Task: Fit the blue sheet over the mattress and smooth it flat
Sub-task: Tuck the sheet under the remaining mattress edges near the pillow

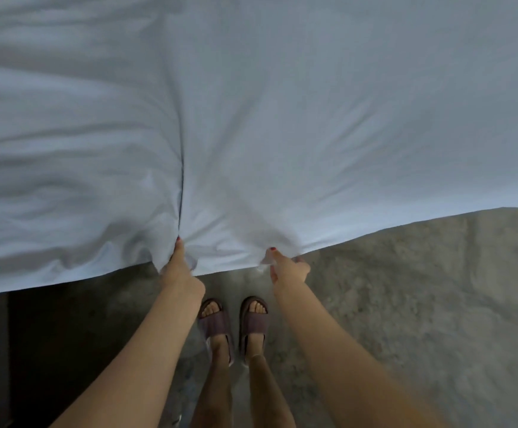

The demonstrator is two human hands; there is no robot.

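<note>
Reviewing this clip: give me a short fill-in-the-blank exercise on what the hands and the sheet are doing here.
1. Both hands, left and right, grip the sheet's near ____.
2. The blue sheet shows a deep crease running up from the ____ hand.
3. The person's feet wear ____.

Missing words: edge; left; sandals
</note>
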